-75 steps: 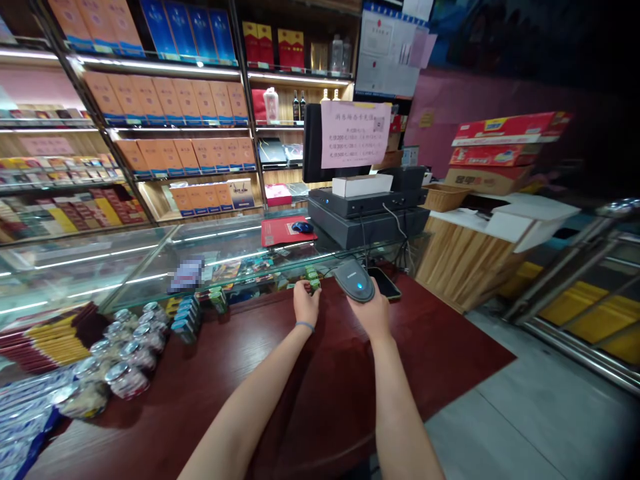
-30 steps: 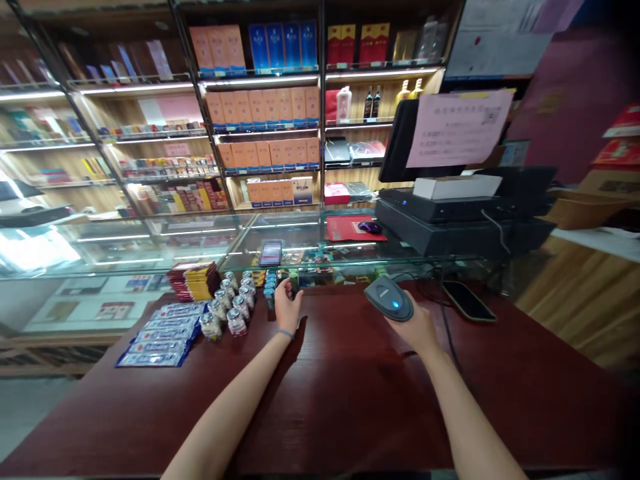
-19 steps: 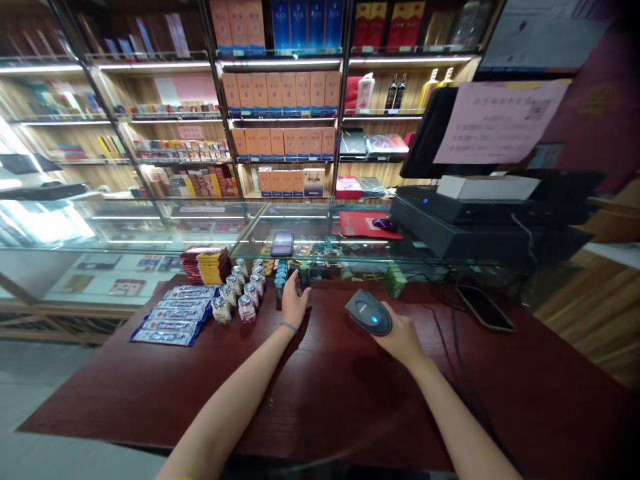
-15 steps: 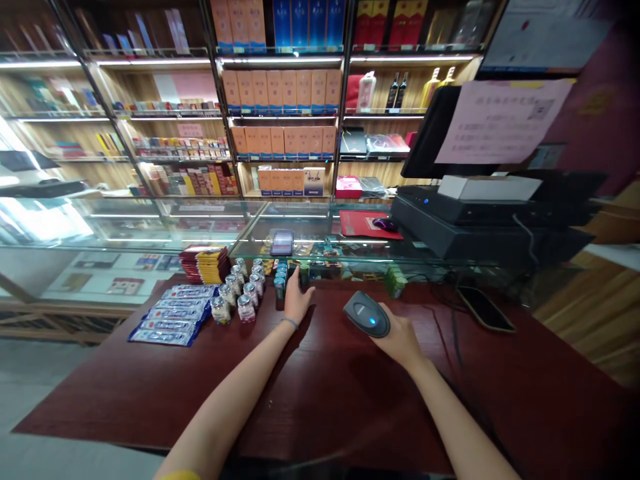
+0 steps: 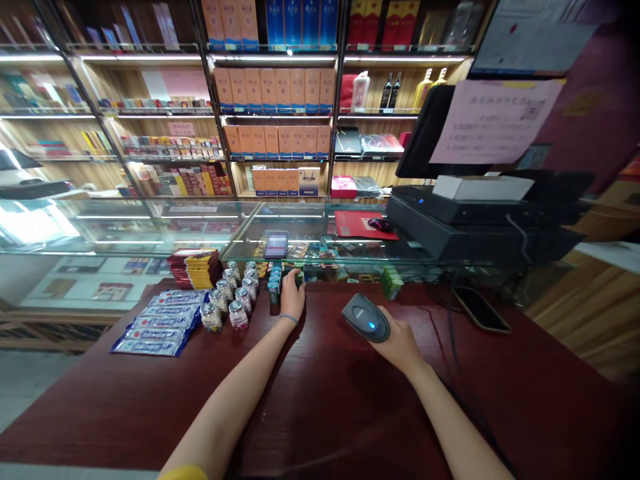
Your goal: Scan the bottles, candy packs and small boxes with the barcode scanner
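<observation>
My right hand (image 5: 399, 339) is wrapped round the handle of a dark grey barcode scanner (image 5: 366, 318), held above the table with a blue light glowing on it. My left hand (image 5: 293, 297) rests at the back of the table, right beside a row of small teal containers (image 5: 273, 287). Its fingers are closed round something small and dark that they mostly hide. Two rows of small jars with silver lids (image 5: 239, 313) stand further left. Beside them lie overlapping blue-and-white packets (image 5: 157, 325), with stacked red and yellow packs (image 5: 203, 268) behind.
A small green pack (image 5: 391, 283) stands at the table's back edge. To the right lie a phone (image 5: 481, 309) and loose cables. Beyond the dark red table (image 5: 320, 407) is a glass counter with a mouse (image 5: 380, 225) on a red mat and a black monitor (image 5: 425, 133).
My left thumb has drawn in closer to the fingers, and that hand has come slightly back. The view has shifted a little; the scanner stays in my right hand.
</observation>
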